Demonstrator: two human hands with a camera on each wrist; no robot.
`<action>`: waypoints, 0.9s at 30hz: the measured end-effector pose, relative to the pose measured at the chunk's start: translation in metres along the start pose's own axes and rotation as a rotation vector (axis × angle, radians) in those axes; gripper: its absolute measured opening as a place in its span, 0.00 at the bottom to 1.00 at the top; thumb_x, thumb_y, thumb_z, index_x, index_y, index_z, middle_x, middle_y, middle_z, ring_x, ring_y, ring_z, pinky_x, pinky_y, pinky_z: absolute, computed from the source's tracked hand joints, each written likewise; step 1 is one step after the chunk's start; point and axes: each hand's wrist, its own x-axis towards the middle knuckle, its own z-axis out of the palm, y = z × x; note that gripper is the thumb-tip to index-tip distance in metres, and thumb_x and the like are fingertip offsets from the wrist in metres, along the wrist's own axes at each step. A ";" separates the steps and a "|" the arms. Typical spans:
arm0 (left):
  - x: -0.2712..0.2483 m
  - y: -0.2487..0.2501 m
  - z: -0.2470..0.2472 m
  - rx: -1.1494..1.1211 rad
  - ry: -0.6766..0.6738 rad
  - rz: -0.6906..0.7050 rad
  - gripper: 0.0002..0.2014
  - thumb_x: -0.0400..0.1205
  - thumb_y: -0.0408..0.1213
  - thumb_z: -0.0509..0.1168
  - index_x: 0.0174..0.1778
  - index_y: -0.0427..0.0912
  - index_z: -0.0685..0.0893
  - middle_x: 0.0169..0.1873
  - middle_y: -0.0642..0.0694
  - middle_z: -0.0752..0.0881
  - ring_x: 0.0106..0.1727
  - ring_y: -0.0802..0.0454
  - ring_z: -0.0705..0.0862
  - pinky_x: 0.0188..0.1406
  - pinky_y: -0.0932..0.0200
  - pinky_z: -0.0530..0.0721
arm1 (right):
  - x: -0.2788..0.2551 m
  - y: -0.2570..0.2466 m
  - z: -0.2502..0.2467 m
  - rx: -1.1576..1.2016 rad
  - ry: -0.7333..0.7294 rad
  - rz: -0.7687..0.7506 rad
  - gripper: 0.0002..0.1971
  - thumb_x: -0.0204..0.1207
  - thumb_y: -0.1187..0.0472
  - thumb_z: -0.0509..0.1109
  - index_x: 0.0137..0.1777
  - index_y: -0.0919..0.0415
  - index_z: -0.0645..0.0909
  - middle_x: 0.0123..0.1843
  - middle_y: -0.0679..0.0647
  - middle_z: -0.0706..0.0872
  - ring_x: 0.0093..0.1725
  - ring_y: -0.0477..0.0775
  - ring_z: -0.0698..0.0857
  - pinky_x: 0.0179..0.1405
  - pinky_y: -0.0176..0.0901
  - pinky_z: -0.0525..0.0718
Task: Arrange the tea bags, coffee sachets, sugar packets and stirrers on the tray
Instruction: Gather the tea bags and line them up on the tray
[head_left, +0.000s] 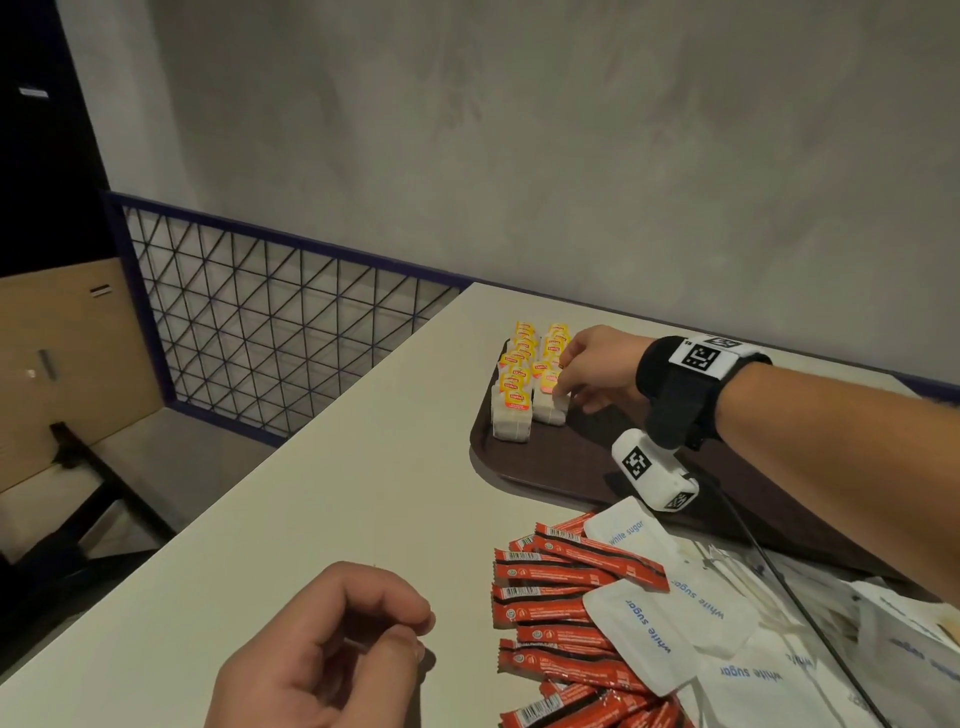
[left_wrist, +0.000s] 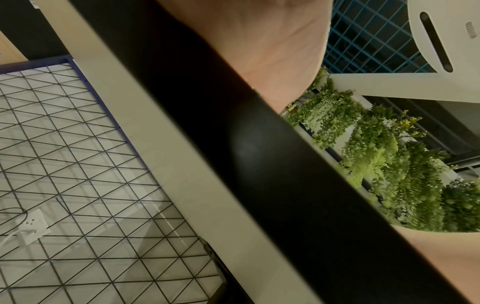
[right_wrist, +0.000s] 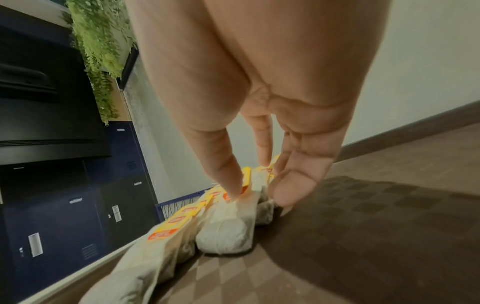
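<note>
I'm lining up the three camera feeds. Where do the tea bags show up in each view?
Head: tea bags stand in two rows at the far left corner of the brown tray, under the right hand.
Left wrist: not in view; only the table edge and wire grid.
Right wrist: lower centre, fingertips on the nearest ones.
Shared landmark: the blue-framed wire grid.

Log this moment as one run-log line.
right hand: pinching tea bag on tray | left hand: idle | coffee sachets, sugar packets: off tray
</note>
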 end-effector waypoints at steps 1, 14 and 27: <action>0.000 0.000 0.000 0.008 0.003 0.005 0.04 0.59 0.40 0.68 0.25 0.50 0.89 0.22 0.39 0.87 0.17 0.49 0.79 0.20 0.65 0.76 | 0.002 0.000 0.001 -0.013 -0.003 0.004 0.16 0.72 0.72 0.80 0.57 0.64 0.82 0.50 0.62 0.87 0.39 0.57 0.87 0.42 0.51 0.90; 0.001 -0.010 0.001 -0.055 -0.005 -0.029 0.11 0.55 0.48 0.66 0.25 0.49 0.89 0.21 0.38 0.87 0.17 0.54 0.78 0.20 0.69 0.74 | 0.014 -0.004 0.002 -0.157 -0.035 -0.024 0.28 0.69 0.63 0.84 0.68 0.58 0.78 0.45 0.60 0.81 0.32 0.53 0.75 0.23 0.41 0.74; 0.000 -0.012 0.000 -0.027 -0.007 -0.021 0.10 0.55 0.47 0.66 0.26 0.49 0.90 0.21 0.38 0.86 0.17 0.52 0.80 0.20 0.68 0.72 | 0.026 -0.005 -0.004 -0.244 -0.052 -0.090 0.17 0.71 0.61 0.84 0.57 0.53 0.84 0.36 0.57 0.81 0.28 0.56 0.74 0.25 0.41 0.72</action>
